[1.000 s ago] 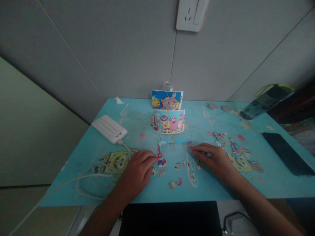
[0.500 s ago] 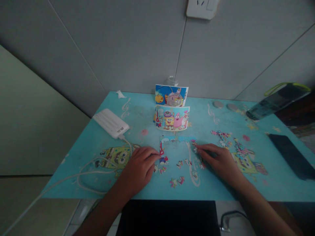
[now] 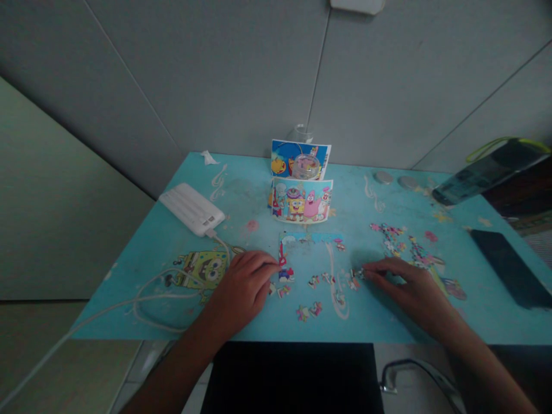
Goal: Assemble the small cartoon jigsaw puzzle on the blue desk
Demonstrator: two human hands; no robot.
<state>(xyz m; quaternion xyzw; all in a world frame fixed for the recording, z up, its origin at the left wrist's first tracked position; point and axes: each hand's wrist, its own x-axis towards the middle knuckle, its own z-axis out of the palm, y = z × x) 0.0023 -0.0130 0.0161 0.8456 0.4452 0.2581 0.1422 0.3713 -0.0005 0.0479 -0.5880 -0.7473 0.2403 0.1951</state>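
Note:
Joined puzzle pieces (image 3: 313, 237) form a border along the top and left on the blue table. My left hand (image 3: 245, 287) rests at the lower left end of this border, its fingertips touching the edge. My right hand (image 3: 405, 284) is to the right of the border, with thumb and index finger pinched at a small puzzle piece (image 3: 359, 273). Several loose pieces (image 3: 309, 311) lie between my hands. Behind the border stands a picture card (image 3: 302, 201) showing cartoon figures. Piles of pieces (image 3: 390, 238) lie beyond my right hand.
A white power bank (image 3: 192, 210) with a cable (image 3: 172, 296) lies at the left. A second card (image 3: 281, 161) stands behind the first, near a round clear container (image 3: 306, 167). At the right are a dark phone (image 3: 511, 267), a bottle (image 3: 483, 172) and two small discs (image 3: 383, 177).
My right hand has moved down and to the right, away from the border's top right end to the loose pieces. My left hand stays at the border. The view has tilted down slightly.

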